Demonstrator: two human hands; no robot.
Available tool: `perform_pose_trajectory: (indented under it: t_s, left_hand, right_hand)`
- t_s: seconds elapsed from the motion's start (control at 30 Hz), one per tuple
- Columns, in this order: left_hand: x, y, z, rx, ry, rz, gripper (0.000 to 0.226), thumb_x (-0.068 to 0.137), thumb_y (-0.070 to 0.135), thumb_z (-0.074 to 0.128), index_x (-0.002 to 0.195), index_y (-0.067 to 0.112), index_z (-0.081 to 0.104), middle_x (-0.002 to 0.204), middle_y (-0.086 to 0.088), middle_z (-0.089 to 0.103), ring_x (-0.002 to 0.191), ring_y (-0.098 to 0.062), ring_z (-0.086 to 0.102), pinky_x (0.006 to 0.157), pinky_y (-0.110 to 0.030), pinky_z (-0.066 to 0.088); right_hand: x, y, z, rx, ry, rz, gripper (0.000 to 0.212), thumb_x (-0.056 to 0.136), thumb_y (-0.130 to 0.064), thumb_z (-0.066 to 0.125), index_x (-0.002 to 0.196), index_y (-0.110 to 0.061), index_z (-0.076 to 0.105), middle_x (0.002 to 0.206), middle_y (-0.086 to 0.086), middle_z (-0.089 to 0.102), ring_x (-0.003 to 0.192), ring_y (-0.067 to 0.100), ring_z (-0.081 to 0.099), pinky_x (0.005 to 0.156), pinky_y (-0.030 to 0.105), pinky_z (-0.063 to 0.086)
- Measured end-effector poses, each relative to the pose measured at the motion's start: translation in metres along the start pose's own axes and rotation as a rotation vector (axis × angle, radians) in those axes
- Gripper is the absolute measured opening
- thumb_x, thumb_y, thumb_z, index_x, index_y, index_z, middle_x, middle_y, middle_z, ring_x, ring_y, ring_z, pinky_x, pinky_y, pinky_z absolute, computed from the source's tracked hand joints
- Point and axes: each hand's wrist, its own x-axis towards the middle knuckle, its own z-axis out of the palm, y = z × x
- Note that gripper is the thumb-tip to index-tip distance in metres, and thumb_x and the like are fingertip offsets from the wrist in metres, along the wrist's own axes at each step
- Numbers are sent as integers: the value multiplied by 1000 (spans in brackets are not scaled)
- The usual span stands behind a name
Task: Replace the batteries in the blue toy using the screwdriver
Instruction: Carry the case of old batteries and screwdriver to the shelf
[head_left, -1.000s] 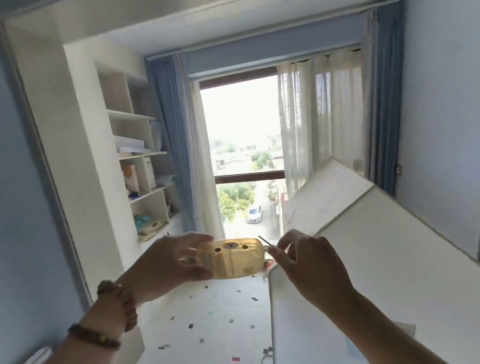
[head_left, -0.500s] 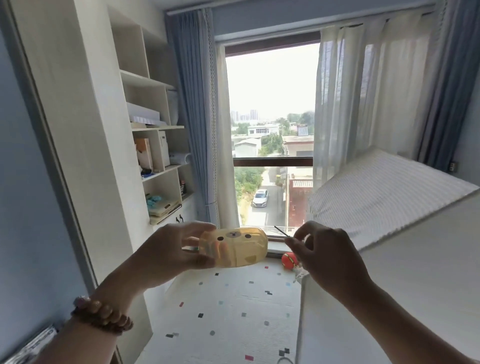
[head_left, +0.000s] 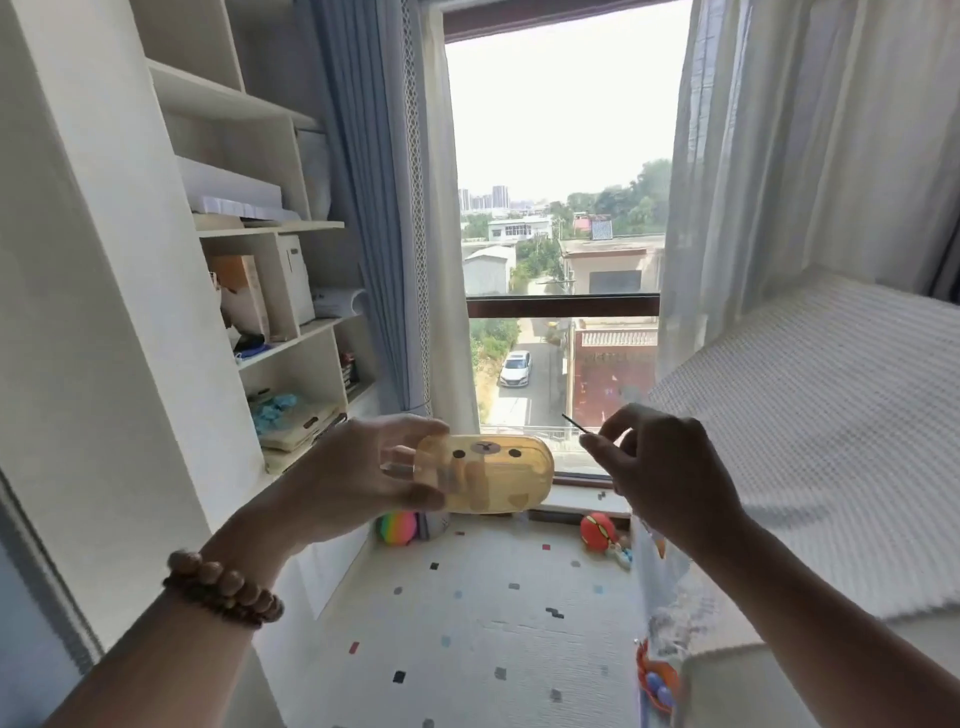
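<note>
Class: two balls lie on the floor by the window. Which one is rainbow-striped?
The ball on the left, beneath the left hand; the other ball is red.

View tilted down, right hand (head_left: 670, 483) further from yellow case (head_left: 485, 475)

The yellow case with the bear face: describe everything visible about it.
The yellow case is a translucent, rounded plastic capsule with a bear face printed on it: two dark eyes and a brown snout. It lies sideways in mid-air before the window, gripped at its left end by the left hand. The right hand is apart from it.
</note>
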Motion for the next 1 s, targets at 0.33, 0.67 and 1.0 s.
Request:
perform_pose_trajectory:
  t_s: [0.33,0.67,1.0]
  left_hand:
    - [182,-152,-21,-87,-80,35,70,65,35,88,129,34,59,117,19,71,107,4,66,92,-28,57]
    - [351,-256,-36,-114,-140,68,73,63,42,88,129,41,57,120,18,69,110,-1,66,98,-41,55]
    - [535,-333,-14,-182,-98,21,75,61,49,89,129,38,59,119,20,70,109,0,66,99,-42,54]
  right_hand:
    - [146,25,147,-64,25,112,19,88,-41,76,82,-24,71,60,-10,69,59,12,71,71,36,63]
    - [277,57,246,-108,21,242,20,89,-42,75,82,-24,70,59,-11,67,61,15,71,68,33,59]
    - [447,146,347,-80,-6,228,21,92,-40,73,87,-20,71,62,-5,73,52,11,67,67,30,60]
